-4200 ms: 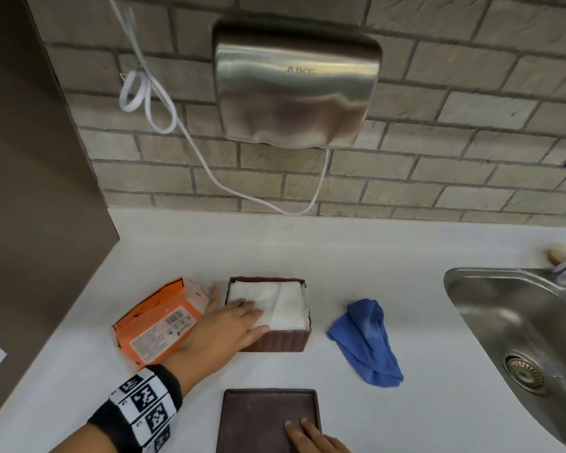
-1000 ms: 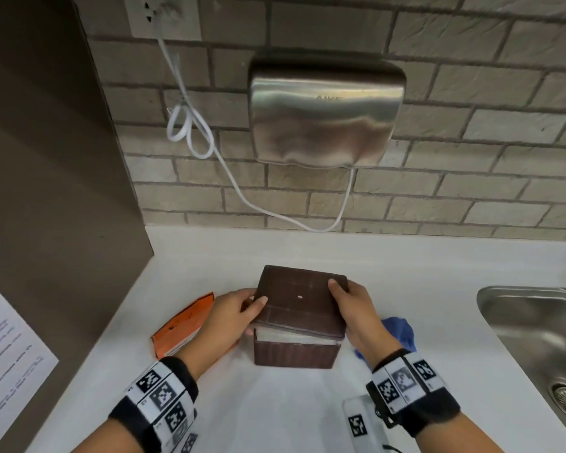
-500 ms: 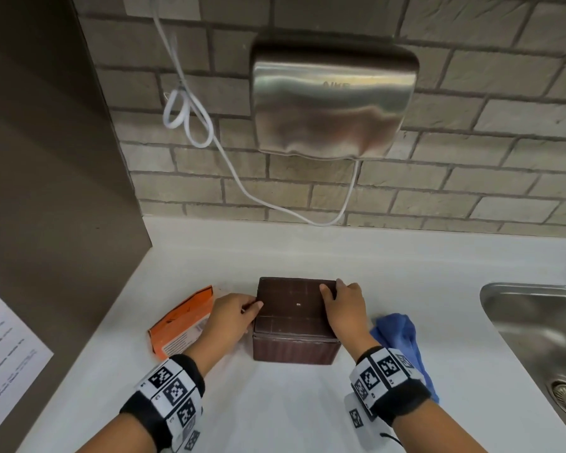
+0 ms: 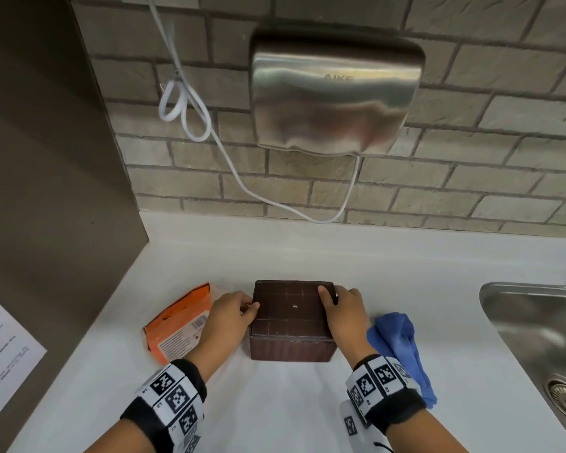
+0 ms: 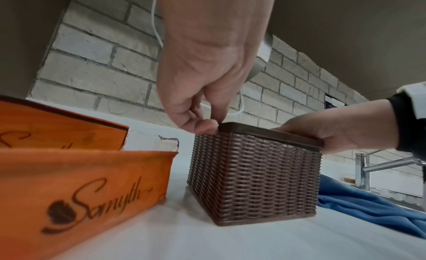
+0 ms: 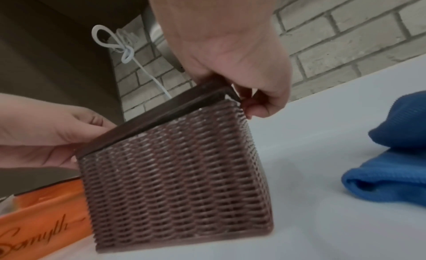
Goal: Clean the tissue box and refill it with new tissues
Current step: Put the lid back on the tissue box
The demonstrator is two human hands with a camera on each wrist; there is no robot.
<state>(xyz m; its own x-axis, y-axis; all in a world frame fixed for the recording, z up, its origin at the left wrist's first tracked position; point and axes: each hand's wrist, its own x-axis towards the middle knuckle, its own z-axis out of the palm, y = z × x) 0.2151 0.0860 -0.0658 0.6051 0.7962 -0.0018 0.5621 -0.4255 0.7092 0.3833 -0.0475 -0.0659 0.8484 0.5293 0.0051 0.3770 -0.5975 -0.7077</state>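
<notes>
Your left hand (image 4: 231,317) and right hand (image 4: 343,313) both pinch the lid (image 4: 291,310) edges, lid sitting on the box (image 4: 291,349); cloth (image 4: 401,341) right of it.

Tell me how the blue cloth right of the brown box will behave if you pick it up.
The blue cloth lies crumpled in soft folds, so it will likely go floppy and drape from whatever point the grip takes. It looks thin and probably light for its spread. Its ribbed knit, seen in the right wrist view, should not slip; it cannot roll or tip.
</notes>
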